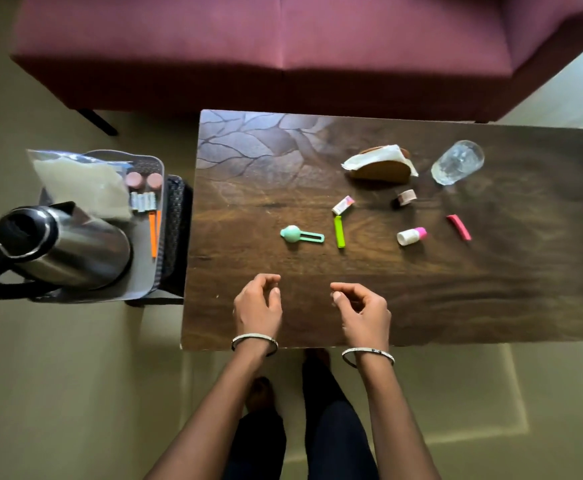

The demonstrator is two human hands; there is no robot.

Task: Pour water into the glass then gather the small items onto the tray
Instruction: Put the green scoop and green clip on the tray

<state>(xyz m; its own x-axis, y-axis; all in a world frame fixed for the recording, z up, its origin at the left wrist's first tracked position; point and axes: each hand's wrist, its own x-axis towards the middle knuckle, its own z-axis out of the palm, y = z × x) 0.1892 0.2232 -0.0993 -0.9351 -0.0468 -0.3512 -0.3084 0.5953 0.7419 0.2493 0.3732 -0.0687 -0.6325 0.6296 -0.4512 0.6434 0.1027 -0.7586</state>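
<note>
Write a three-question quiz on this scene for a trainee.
1. True or false: the jug stands on the table.
2. Which item lies nearest the left hand? A) pink clip B) teal tool C) tape roll
3. Fill in: the glass stands just right of the napkin ____.

Key
1. False: it stands on the tray, beside the table.
2. B.
3. holder.
</note>
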